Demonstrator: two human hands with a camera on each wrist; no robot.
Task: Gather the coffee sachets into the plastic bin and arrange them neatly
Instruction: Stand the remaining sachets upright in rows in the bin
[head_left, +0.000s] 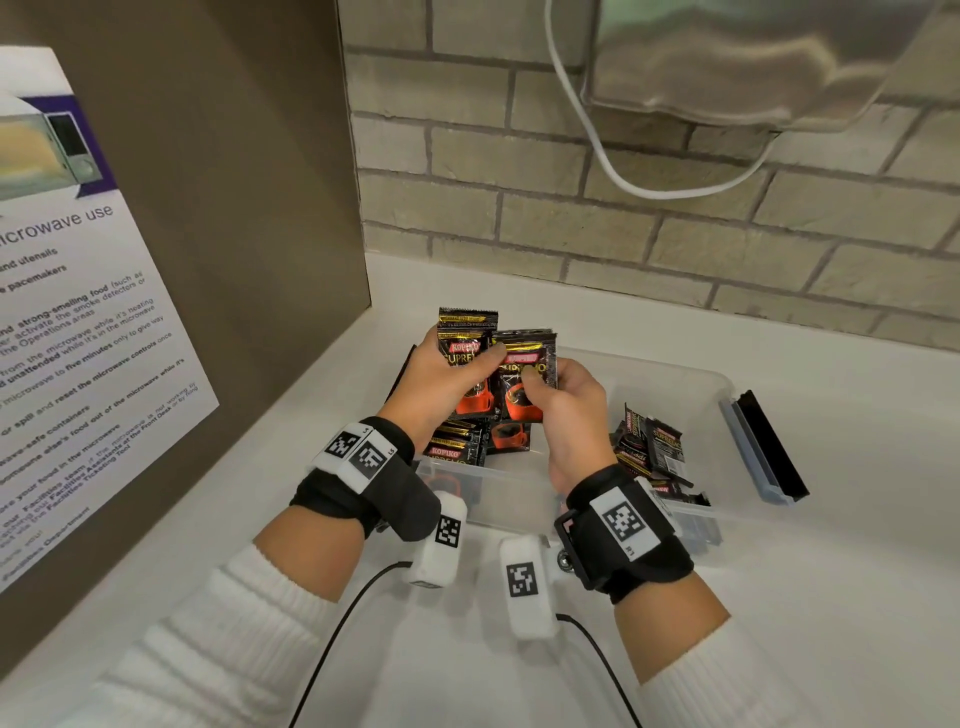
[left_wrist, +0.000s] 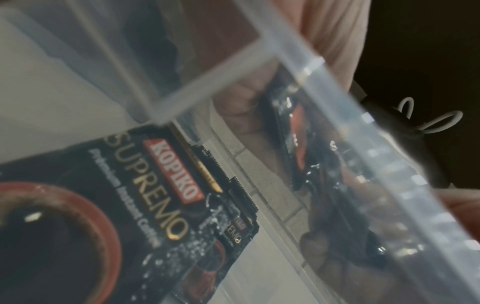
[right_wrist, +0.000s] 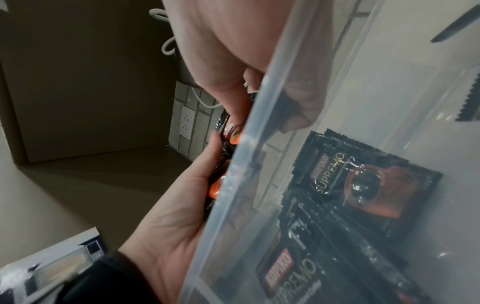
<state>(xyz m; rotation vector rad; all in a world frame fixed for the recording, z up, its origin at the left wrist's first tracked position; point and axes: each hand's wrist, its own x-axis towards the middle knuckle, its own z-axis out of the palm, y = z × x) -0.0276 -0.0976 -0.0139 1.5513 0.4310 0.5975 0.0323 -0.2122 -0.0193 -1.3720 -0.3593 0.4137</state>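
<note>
Both hands up over the clear plastic bin (head_left: 675, 374), each gripping sachets.

Left hand (head_left: 441, 384): fingers wrapped behind a small stack of black Kopiko sachets (head_left: 466, 358), thumb (head_left: 488, 358) pressed flat across the front. Stack held upright, top edge at 12 o'clock.

Right hand (head_left: 569, 410): thumb and curled fingers pinch a 2nd sachet stack (head_left: 524, 374) at its right edge. This stack overlaps the left one, sitting just in front and toward 3 o'clock of it; they touch. Exact count in either stack: cannot tell.

From the right wrist view, the left hand (right_wrist: 171, 216) shows palm cupped, fingers closed on the sachets' orange print, partly hidden by the bin rim (right_wrist: 233, 185).

Loose sachets in the bin: a few flat (head_left: 467, 447) directly below the hands, at the bin's 9 o'clock end; another untidy pile (head_left: 654, 452) at the near wall, toward 4 o'clock from the hands, some leaning on edge.

Bin sits on the white counter (head_left: 779, 597), near the brick wall (head_left: 571, 223). Bin's grey-blue latch with a black strip (head_left: 763, 452) at its 3 o'clock end. Microwave-use notice (head_left: 78, 338) on the panel at 9 o'clock. White cable (head_left: 597, 140) hangs at 12 o'clock.
</note>
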